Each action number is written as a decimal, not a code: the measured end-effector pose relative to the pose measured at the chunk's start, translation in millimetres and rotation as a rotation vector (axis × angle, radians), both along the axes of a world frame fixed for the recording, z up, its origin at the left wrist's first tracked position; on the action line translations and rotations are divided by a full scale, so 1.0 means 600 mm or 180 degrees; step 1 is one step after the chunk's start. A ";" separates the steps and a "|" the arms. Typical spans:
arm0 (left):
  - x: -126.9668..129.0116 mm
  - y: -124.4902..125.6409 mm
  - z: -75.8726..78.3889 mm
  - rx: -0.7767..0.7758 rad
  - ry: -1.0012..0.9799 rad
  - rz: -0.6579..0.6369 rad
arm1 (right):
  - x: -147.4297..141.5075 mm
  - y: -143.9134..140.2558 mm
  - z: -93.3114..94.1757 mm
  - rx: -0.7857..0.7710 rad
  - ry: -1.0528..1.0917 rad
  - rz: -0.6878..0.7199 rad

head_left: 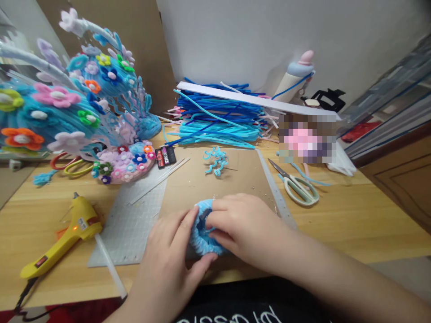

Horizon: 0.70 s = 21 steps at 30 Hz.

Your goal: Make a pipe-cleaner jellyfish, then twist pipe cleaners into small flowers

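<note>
On cardboard, left hand (168,251), right hand (245,231), cupping fuzzy blue ring (202,235)

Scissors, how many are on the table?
2. One green pair of scissors lies right of the cardboard mat; orange and yellow handles poke out under the flower decoration, far left. More may be hidden.
</note>
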<state>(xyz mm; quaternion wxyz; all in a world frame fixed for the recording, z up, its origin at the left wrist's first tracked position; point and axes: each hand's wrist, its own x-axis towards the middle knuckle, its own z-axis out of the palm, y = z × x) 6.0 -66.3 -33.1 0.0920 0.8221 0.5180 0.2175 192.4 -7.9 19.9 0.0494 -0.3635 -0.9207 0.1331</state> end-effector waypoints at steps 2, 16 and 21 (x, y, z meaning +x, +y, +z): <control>0.001 0.001 0.000 0.0002 0.0003 -0.0004 | -0.008 0.000 -0.009 -0.0002 -0.0070 0.0105; 0.000 0.002 -0.001 -0.0053 0.0000 -0.0005 | -0.038 0.003 -0.020 0.0178 -0.0573 0.0223; -0.002 0.002 0.000 -0.0064 -0.0012 0.0014 | -0.038 0.000 -0.024 0.0216 -0.0544 0.0195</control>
